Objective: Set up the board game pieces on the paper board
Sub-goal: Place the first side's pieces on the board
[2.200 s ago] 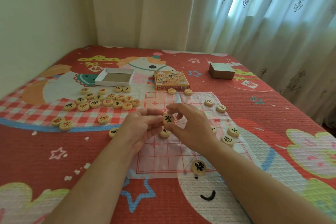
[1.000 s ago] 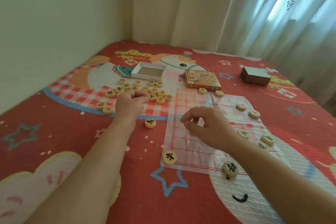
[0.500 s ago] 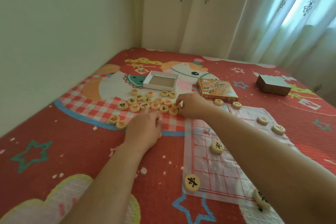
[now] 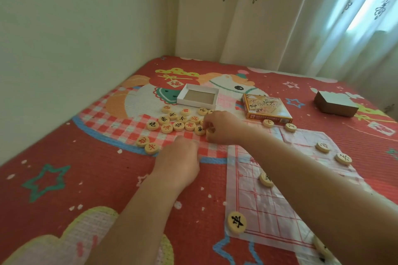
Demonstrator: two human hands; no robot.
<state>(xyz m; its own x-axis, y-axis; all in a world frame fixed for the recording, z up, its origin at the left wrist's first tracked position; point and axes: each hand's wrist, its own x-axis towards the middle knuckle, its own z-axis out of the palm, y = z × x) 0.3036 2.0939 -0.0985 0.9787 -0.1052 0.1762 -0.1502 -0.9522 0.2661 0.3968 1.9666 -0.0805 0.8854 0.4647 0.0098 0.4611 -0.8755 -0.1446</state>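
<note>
Right hand [image 4: 224, 128] has gone from over the paper board [image 4: 269, 206] across to the pile [image 4: 178, 122] of unplaced discs. Left hand [image 4: 178, 161] has dropped onto the bedspread [image 4: 64, 178] just short of it.

Right fingers are curled down and look to be pinching a loose piece [image 4: 210, 131] at the pile's near edge. The rest of the pile lies just past and left of those fingertips, with several discs touching each other. Left fingers are folded under the palm and hidden, so I can't tell if they hold anything.

The board sits behind the right fingers, on the wrist side, with the forearm stretched right over it. Corner disc [image 4: 237, 222] and mid-board disc [image 4: 266, 178] are already placed, and more sit along the far side.

Risks, my read:
- The forearm dragging on the way back could shift the thin sheet and scoot the placed discs off their points.
- The pinch is tight against neighbouring discs, so a lift could flick or flip one.
- The soft quilt under the paper could leave a set-down disc tilted or sliding.
- Red and black are mixed in the pile, so grabbing the wrong side's disc is easy.
</note>
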